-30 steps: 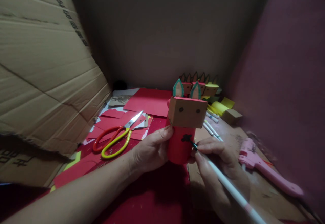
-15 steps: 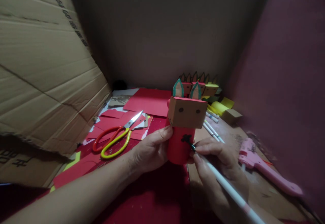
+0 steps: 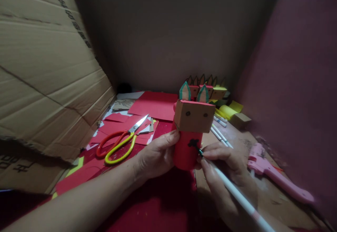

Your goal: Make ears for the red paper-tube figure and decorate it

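A paper animal figure [image 3: 187, 154] stands upright in the middle, with a red tube body, a brown cardboard box head and two ears edged in green. My left hand [image 3: 160, 154] is closed around the left side of its body, the thumb in front and the other fingers hidden behind. Between the thumb and fingers of my right hand [image 3: 223, 168] is a white marker pen [image 3: 234, 191] with a dark green tip end. The tip touches a dark patch drawn on the front of the red body.
Red-and-yellow-handled scissors [image 3: 122, 144] lie on red paper sheets [image 3: 155, 105] at left. Several similar figures [image 3: 206, 91] stand behind. To the right are loose markers [image 3: 221, 135], yellow paper [image 3: 229, 112] and a pink glue gun [image 3: 276, 176]. A large cardboard sheet [image 3: 44, 70] rises at left.
Almost nothing differs. The marker tip stays at the dark patch, and both hands keep nearly the same positions.
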A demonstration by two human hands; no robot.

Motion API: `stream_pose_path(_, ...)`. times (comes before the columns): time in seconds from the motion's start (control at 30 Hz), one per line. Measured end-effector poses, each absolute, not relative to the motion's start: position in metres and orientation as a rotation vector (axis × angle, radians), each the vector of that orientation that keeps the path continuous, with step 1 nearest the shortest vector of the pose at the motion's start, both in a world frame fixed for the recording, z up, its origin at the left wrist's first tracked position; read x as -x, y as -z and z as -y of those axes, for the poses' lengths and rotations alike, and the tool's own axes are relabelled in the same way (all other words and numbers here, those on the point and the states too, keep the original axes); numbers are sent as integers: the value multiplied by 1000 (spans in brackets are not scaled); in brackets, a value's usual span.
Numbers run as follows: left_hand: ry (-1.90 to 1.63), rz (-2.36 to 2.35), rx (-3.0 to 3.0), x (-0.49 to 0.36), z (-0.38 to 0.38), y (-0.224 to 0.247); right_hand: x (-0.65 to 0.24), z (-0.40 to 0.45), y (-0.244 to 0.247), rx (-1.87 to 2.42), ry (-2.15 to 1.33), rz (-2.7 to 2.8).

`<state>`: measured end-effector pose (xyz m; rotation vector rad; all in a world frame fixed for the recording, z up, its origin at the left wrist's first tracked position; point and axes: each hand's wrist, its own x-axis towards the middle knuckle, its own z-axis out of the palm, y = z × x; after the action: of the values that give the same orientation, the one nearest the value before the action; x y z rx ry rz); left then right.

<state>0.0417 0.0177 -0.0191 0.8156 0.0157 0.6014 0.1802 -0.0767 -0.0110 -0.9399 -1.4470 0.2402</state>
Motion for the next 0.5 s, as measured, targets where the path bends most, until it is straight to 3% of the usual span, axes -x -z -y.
stream_pose_path(0.5,-604,-41,-822,-43,-18,18,-181,78,12,918,-256,1456)
